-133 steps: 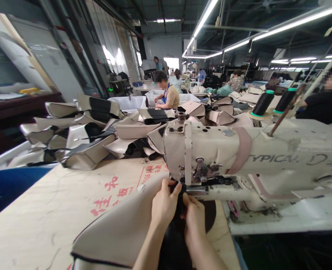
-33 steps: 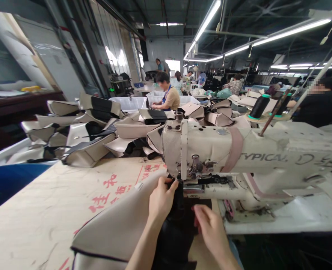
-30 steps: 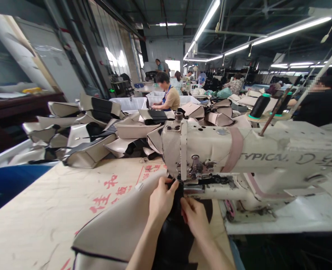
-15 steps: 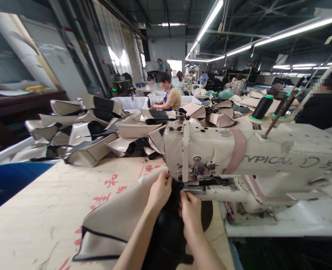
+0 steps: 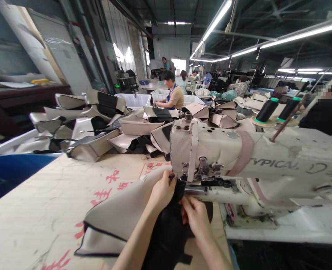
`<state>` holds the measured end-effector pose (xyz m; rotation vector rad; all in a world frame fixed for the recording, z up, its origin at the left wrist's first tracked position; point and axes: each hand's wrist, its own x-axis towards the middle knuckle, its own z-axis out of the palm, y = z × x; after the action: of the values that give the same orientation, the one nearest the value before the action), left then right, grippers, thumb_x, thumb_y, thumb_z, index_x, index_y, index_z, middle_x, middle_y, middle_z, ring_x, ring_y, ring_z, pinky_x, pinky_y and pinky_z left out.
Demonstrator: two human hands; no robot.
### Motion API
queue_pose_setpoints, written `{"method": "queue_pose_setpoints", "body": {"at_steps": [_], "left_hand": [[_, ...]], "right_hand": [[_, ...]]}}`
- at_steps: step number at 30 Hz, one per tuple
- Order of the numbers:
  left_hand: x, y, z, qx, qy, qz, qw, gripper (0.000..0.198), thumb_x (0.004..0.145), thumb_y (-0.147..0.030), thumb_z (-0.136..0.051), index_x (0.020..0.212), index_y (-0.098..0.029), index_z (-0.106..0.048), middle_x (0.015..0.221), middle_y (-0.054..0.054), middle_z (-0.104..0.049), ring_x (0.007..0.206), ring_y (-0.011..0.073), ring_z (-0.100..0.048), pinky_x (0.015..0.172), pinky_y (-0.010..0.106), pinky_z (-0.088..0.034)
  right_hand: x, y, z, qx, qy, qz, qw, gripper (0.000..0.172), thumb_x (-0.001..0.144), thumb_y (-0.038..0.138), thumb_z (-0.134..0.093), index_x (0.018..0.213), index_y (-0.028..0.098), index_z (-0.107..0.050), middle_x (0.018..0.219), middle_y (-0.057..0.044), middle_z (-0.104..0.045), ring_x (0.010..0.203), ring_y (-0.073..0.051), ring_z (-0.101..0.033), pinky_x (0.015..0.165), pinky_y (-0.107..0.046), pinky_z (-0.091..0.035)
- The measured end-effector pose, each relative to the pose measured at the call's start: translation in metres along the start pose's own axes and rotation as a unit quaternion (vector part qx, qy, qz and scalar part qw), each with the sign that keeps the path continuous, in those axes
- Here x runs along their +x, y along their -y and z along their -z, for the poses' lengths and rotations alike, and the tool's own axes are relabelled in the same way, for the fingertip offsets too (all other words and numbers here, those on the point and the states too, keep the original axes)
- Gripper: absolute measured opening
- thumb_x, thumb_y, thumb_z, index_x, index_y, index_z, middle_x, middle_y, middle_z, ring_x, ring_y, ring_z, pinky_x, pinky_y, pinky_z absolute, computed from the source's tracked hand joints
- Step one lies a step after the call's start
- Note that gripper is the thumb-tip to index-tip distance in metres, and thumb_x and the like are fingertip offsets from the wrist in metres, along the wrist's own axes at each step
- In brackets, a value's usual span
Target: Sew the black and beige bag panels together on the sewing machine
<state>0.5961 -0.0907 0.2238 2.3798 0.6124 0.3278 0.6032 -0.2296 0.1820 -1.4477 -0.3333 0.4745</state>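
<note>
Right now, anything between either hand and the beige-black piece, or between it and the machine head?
Nothing visible: left hand and right hand grip the beige-black piece, its black part reaching beneath the machine head; exact contact there is unclear.

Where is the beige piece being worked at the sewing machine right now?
In the head view, the beige piece is left of centre over the wooden tabletop, the left hand at its far end by the sewing machine.

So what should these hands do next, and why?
Probably guide the black material slightly along under the sewing machine head: its upper end lies there, and the left hand and right hand both pinch it close by, seemingly well placed to steer.
</note>
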Motion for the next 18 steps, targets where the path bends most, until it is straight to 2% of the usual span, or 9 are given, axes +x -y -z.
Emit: {"method": "queue_pose_setpoints", "body": {"at_steps": [4, 6, 7, 9, 11, 12, 14, 16, 18], "left_hand": [[0.002, -0.002, 0.001, 0.006, -0.012, -0.004, 1.000, 0.015, 0.084, -0.030, -0.037, 0.094, -0.021, -0.045, 0.082, 0.005, -0.063, 0.080, 0.0222, -0.062, 0.071, 0.029, -0.042], [0.003, -0.003, 0.003, 0.008, -0.012, -0.007, 1.000, 0.015, 0.084, -0.029, -0.038, 0.094, -0.021, -0.046, 0.085, 0.006, -0.064, 0.083, 0.0221, -0.062, 0.073, 0.028, -0.042], [0.003, -0.003, 0.003, 0.009, -0.012, -0.008, 1.000, 0.015, 0.084, -0.029, -0.038, 0.094, -0.021, -0.046, 0.087, 0.006, -0.064, 0.085, 0.0222, -0.062, 0.074, 0.028, -0.043], [0.004, -0.004, 0.003, 0.013, -0.014, -0.009, 1.000, 0.016, 0.084, -0.029, -0.037, 0.094, -0.021, -0.046, 0.089, 0.008, -0.065, 0.088, 0.0231, -0.062, 0.076, 0.029, -0.043], [0.004, -0.004, 0.002, 0.021, -0.015, -0.007, 1.000, 0.016, 0.085, -0.029, -0.036, 0.094, -0.020, -0.046, 0.091, 0.009, -0.065, 0.089, 0.0250, -0.062, 0.077, 0.031, -0.043], [0.004, -0.003, 0.001, 0.025, -0.015, -0.005, 1.000, 0.017, 0.085, -0.029, -0.036, 0.094, -0.020, -0.046, 0.091, 0.010, -0.065, 0.090, 0.0259, -0.062, 0.076, 0.032, -0.042], [0.005, -0.003, 0.000, 0.031, -0.015, -0.002, 0.999, 0.017, 0.085, -0.030, -0.034, 0.093, -0.020, -0.046, 0.092, 0.011, -0.065, 0.089, 0.0273, -0.061, 0.075, 0.033, -0.042], [0.006, -0.002, -0.001, 0.036, -0.014, -0.002, 0.999, 0.018, 0.086, -0.031, -0.033, 0.092, -0.020, -0.046, 0.092, 0.011, -0.065, 0.090, 0.0278, -0.061, 0.074, 0.032, -0.042], [0.005, -0.002, -0.001, 0.041, -0.013, -0.003, 0.999, 0.019, 0.086, -0.031, -0.033, 0.091, -0.019, -0.047, 0.089, 0.011, -0.065, 0.089, 0.0284, -0.062, 0.072, 0.032, -0.042]], "right_hand": [[-0.027, 0.014, 0.040, -0.135, -0.071, 0.080, 0.985, 0.042, 0.086, 0.051, -0.042, 0.078, 0.015, -0.062, 0.052, 0.001, -0.051, 0.044, -0.011, -0.049, 0.042, -0.020, -0.037], [-0.041, 0.025, 0.081, -0.235, -0.172, 0.173, 0.941, 0.036, 0.087, 0.045, -0.044, 0.081, 0.016, -0.064, 0.056, -0.001, -0.056, 0.050, -0.012, -0.054, 0.051, -0.021, -0.043], [-0.046, 0.032, 0.106, -0.295, -0.238, 0.236, 0.895, 0.030, 0.086, 0.042, -0.048, 0.082, 0.017, -0.065, 0.060, -0.002, -0.060, 0.054, -0.013, -0.056, 0.055, -0.022, -0.045], [-0.055, 0.044, 0.166, -0.405, -0.389, 0.351, 0.749, 0.025, 0.081, 0.037, -0.056, 0.088, 0.015, -0.066, 0.080, -0.009, -0.066, 0.075, -0.021, -0.062, 0.074, -0.030, -0.047], [-0.059, 0.050, 0.226, -0.495, -0.455, 0.391, 0.629, 0.036, 0.079, 0.033, -0.057, 0.105, 0.009, -0.062, 0.100, -0.018, -0.063, 0.098, -0.032, -0.057, 0.088, -0.041, -0.043], [-0.060, 0.049, 0.252, -0.529, -0.454, 0.389, 0.603, 0.041, 0.079, 0.033, -0.057, 0.112, 0.007, -0.058, 0.107, -0.019, -0.060, 0.105, -0.035, -0.054, 0.092, -0.045, -0.040], [-0.061, 0.038, 0.292, -0.608, -0.359, 0.396, 0.587, 0.042, 0.083, 0.035, -0.048, 0.117, 0.011, -0.056, 0.110, -0.015, -0.060, 0.104, -0.033, -0.055, 0.095, -0.048, -0.038], [-0.062, 0.016, 0.309, -0.631, -0.319, 0.406, 0.579, 0.045, 0.085, 0.035, -0.044, 0.123, 0.012, -0.051, 0.115, -0.014, -0.058, 0.107, -0.031, -0.054, 0.095, -0.048, -0.039], [-0.063, -0.010, 0.308, -0.627, -0.318, 0.416, 0.577, 0.047, 0.085, 0.032, -0.044, 0.129, 0.014, -0.045, 0.119, -0.013, -0.056, 0.109, -0.030, -0.053, 0.093, -0.046, -0.041]]}}
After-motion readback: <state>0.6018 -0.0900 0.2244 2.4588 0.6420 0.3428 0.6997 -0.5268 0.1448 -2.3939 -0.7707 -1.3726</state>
